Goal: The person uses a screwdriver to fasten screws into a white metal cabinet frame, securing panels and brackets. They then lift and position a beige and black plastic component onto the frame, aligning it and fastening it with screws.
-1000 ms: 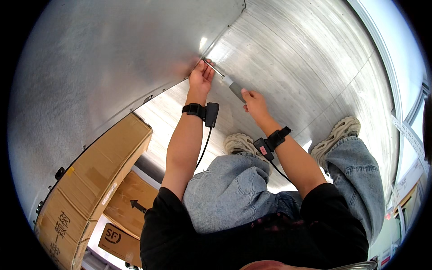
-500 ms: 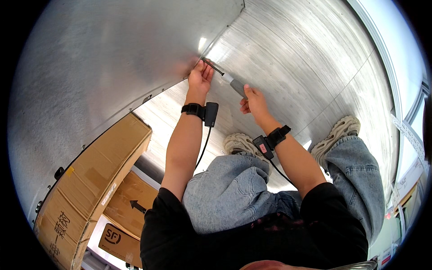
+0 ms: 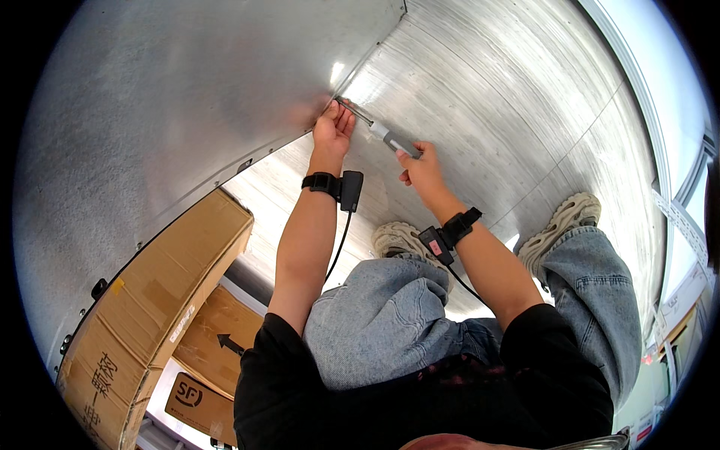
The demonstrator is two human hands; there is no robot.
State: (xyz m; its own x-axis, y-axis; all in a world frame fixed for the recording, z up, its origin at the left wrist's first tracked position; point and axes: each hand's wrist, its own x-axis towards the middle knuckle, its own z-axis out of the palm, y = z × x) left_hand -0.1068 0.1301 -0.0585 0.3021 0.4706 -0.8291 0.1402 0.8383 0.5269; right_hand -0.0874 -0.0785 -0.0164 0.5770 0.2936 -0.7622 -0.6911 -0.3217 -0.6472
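Observation:
A screwdriver (image 3: 396,141) with a thick grey handle and a long thin shaft points up and left toward the bottom edge of a large metal panel (image 3: 202,82). My right hand (image 3: 422,169) is closed round the back end of its handle. Close against the panel edge, my left hand (image 3: 334,127) has its fingers curled at the tip end of the shaft. Whatever the tip meets there is too small and covered to make out. Both wrists carry black straps with small boxes and cables.
Brown cardboard boxes (image 3: 161,300) stand along the panel at the lower left. Pale wood-look flooring (image 3: 495,90) spreads to the right of the panel. A white-framed edge (image 3: 637,90) bounds the far right. My shoes (image 3: 559,229) rest on the floor near my right forearm.
My right hand has rolled round the handle and its fingers have shifted their hold. The screwdriver appears turned about its own length. My left hand stays almost where it was.

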